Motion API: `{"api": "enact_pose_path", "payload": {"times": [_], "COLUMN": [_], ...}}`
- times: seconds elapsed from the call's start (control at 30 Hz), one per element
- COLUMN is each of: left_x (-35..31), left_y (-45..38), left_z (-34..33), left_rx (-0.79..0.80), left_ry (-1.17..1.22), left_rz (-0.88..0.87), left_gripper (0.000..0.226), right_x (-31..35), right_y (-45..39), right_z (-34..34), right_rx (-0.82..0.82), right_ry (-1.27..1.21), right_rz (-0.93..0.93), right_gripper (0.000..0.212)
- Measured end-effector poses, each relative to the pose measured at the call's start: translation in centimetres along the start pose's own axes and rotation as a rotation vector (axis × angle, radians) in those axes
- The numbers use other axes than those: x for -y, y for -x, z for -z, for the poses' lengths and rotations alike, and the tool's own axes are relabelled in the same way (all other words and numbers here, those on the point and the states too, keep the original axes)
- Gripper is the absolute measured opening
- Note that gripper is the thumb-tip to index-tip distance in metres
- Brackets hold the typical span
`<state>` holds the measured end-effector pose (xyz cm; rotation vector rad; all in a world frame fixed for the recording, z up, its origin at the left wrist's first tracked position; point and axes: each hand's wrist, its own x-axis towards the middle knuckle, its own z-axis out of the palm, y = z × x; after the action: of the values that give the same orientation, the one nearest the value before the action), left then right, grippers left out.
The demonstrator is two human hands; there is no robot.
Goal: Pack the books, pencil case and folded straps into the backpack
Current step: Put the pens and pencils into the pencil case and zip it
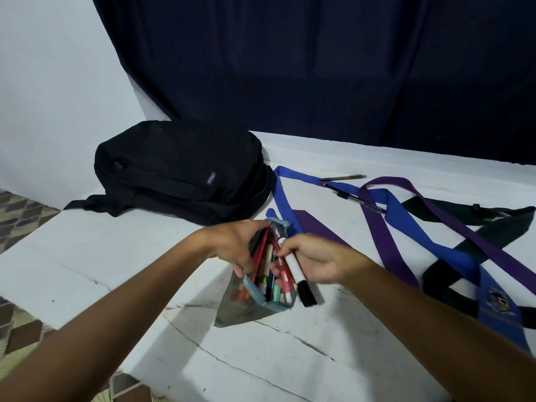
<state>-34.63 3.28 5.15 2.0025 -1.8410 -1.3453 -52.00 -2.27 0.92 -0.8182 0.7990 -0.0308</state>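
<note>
the left hand (232, 248) grips the pencil case (261, 274) mouth wide, seemingly so the right hand (313, 261), pinching a marker (293, 268), can feed it in, with the shut backpack (179, 169) at ten o'clock, unfolded straps (400, 216) at three.

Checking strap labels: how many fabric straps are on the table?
3, tangled right of the backpack: blue strap from beside the backpack toward the near right, purple strap looping across it, dark green strap farthest right. Overlaps could hide more.
</note>
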Motion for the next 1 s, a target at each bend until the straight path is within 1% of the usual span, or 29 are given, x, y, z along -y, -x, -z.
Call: {"api": "enact_pose_path", "payload": {"times": [0.1, 0.23, 0.3, 0.37, 0.43, 0.53, 0.63, 0.73, 0.8, 0.87, 1.0], "left_x": [0.5, 1.1, 1.3, 1.5, 1.6, 2.0, 2.3, 2.5, 2.6, 2.6, 2.6], "left_y": [0.0, 0.0, 0.1, 0.1, 0.1, 0.2, 0.1, 0.1, 0.1, 0.2, 0.3], "left_z": [0.3, 0.5, 0.3, 0.2, 0.1, 0.1, 0.2, 0.4, 0.4, 0.3, 0.4], "left_rx": [0.01, 0.02, 0.015, 0.001, -0.011, -0.003, -0.005, -0.009, -0.013, -0.021, -0.028], "left_ry": [0.031, 0.084, 0.117, 0.137, 0.163, 0.221, 0.241, 0.262, 0.266, 0.272, 0.262], "left_rz": [-0.021, -0.038, -0.059, -0.083, -0.095, -0.087, -0.104, -0.118, -0.119, -0.107, -0.101], "left_gripper": [0.103, 0.113, 0.111, 0.108, 0.103, 0.105, 0.104, 0.1, 0.101, 0.103, 0.107], "right_x": [0.5, 0.4, 0.2, 0.0, 0.1, 0.2, 0.2, 0.0, -0.2, -0.2, 0.2], "right_y": [-1.2, -2.5, -3.0, -3.4, -3.4, -3.1, -3.0, -3.2, -3.4, -3.2, -2.6], "right_z": [-0.8, -1.9, -2.3, -2.6, -2.9, -3.2, -3.2, -3.1, -3.1, -3.5, -3.7], "right_rx": [-0.122, -0.327, -0.429, -0.482, -0.497, -0.478, -0.502, -0.572, -0.603, -0.594, -0.524], "right_ry": [-0.032, 0.156, 0.253, 0.29, 0.253, 0.231, 0.339, 0.488, 0.52, 0.563, 0.637], "right_rz": [0.073, 0.222, 0.304, 0.368, 0.372, 0.359, 0.375, 0.423, 0.451, 0.446, 0.367], "right_gripper": [0.021, 0.024, 0.02, 0.018, 0.023, 0.031, 0.028, 0.017, 0.02, 0.017, 0.023]}}
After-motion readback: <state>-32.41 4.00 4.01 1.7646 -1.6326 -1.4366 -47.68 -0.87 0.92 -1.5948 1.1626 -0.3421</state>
